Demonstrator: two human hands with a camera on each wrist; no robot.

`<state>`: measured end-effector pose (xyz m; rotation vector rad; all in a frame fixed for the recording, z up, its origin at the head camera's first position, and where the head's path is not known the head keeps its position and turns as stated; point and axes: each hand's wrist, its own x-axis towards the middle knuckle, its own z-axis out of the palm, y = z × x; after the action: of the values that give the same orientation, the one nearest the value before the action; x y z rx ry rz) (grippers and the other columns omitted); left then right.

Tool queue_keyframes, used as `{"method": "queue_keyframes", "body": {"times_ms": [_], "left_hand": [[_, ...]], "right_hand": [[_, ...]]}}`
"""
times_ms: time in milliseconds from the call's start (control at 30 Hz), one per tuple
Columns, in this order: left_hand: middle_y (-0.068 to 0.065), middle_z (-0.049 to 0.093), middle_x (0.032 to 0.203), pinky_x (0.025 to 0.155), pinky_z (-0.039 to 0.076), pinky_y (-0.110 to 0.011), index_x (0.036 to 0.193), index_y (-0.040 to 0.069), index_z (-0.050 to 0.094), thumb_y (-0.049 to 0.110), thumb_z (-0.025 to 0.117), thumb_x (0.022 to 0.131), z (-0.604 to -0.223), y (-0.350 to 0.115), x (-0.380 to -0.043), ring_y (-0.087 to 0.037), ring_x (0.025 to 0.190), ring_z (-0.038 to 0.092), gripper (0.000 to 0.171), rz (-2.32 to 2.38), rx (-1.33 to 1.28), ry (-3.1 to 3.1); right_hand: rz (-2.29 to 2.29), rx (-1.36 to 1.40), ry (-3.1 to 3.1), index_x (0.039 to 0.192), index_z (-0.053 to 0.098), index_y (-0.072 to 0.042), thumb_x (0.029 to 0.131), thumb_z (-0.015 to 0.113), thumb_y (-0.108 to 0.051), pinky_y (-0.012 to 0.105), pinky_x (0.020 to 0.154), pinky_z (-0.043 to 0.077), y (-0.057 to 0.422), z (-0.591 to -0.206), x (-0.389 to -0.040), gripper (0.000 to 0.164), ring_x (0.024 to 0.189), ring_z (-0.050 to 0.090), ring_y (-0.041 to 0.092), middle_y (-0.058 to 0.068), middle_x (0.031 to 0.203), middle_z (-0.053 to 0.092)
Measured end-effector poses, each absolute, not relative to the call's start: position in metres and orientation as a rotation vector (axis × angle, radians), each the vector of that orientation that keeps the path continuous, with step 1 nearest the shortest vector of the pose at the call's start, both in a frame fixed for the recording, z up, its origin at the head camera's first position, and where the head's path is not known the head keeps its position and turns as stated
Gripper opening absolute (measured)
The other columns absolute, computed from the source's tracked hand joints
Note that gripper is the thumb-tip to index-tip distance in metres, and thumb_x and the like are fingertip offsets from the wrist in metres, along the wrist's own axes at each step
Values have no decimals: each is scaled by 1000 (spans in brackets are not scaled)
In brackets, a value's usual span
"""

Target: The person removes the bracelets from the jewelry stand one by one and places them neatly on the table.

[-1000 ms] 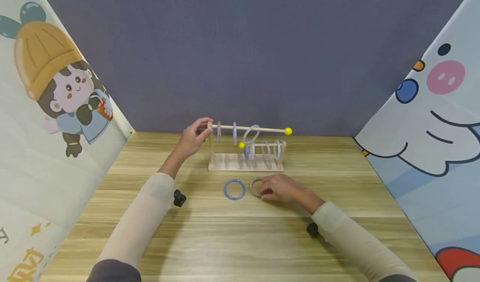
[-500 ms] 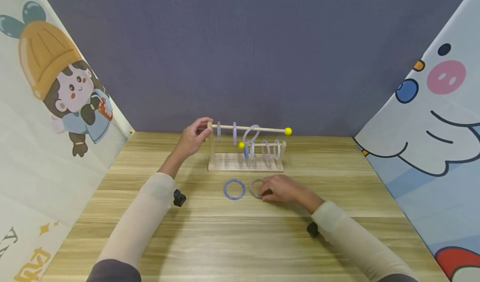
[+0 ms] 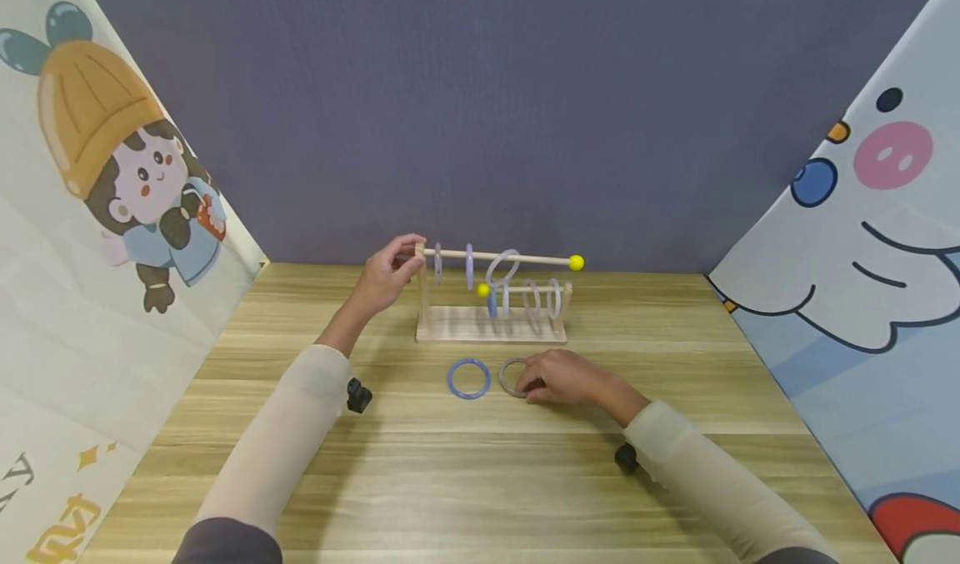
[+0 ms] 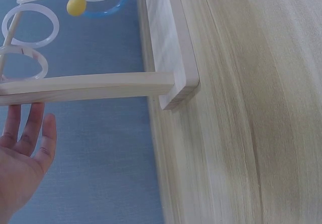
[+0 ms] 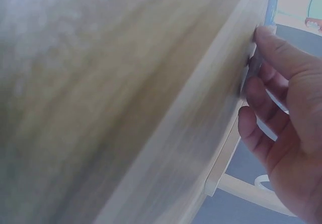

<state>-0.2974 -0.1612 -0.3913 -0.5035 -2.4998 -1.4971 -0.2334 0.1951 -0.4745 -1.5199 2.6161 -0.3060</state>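
My left hand [image 3: 387, 277] holds the top of the left post of a wooden bangle stand [image 3: 450, 333]; in the left wrist view, the fingertips [image 4: 36, 114] meet the post's side. On the table in front of the stand, my right hand [image 3: 561, 376] has its thumb and fingers at the edge of a grey bangle [image 3: 507, 385], pinching it while it lies flat. Part of that bangle is hidden by the hand. Left of it lies a blue bangle [image 3: 468, 379]. Three pale bangles, one a lilac bangle [image 3: 470, 268], hang on the upper rod [image 3: 543, 260].
The shorter lower rod bears several bangles, including a blue bangle [image 3: 492, 302] and a white bangle [image 3: 554, 299]. Yellow balls [image 3: 576, 262] cap the rod ends. A dark panel [image 3: 480, 114] rises behind the wooden table [image 3: 465, 481], with printed panels at both sides.
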Motion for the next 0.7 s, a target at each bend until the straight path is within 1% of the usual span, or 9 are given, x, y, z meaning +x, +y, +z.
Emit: {"method": "queue_keyframes", "body": {"times_ms": [300,533,633,700], "left_hand": [[-16,68,124,70,54,-24,139,17,57,25,60,104,-390,-161,-296,-21,91,63,35,-1487,-506,-2509],[-16,68,125,72,55,-25,140,18,56,27,59,105,-390,-162,-296,-22,94,65,36,-1475,-513,-2522],[-17,68,125,71,54,-25,139,17,57,25,59,105,-390,-162,-296,-21,93,64,36,-1483,-517,-2514],[-18,68,125,71,54,-24,139,15,57,24,60,105,-389,-161,-296,-20,92,64,36,-1486,-521,-2508]], "right_hand": [[-297,-1511,2606,105,79,-25,88,80,-28,35,99,57,195,-472,-232,17,101,70,10,-11,100,75],[-277,-1519,2613,106,79,-24,88,79,-27,40,108,52,196,-471,-232,18,113,70,17,-9,105,76],[-304,-1509,2621,105,79,-25,88,80,-26,37,102,55,196,-469,-232,17,107,70,14,-10,103,75],[-337,-1489,2633,103,79,-26,88,80,-25,32,92,58,196,-467,-232,15,96,69,9,-12,98,74]]}}
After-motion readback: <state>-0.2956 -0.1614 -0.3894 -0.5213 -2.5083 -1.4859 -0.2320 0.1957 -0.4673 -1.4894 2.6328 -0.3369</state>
